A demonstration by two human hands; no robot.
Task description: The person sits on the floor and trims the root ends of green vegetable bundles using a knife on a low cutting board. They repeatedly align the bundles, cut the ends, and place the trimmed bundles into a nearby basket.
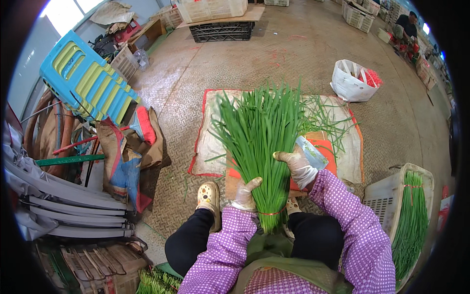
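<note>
A large bundle of garlic chives (pixel 262 136) stands between my hands, its leaves fanned away from me and its pale stems bound near the base by a red band (pixel 271 213). My left hand (pixel 246 194), in a thin glove, grips the bundle's lower left side. Higher up on the right, my gloved right hand (pixel 298 165) holds it with the thumb across the leaves. Beneath lies a board with an orange-red cover (pixel 325 147), and a wide blade (pixel 313 154) rests on it beside my right hand. Loose chive leaves (pixel 326 117) are scattered on a white woven sack (pixel 211 143).
A plastic crate (pixel 385 198) with banded chives stands at right. A white bag (pixel 352 82) with red ties sits at back right. Stacked blue and green stools (pixel 88 77), a red broom (pixel 146 125) and sacks fill the left. A person (pixel 405 31) sits far right.
</note>
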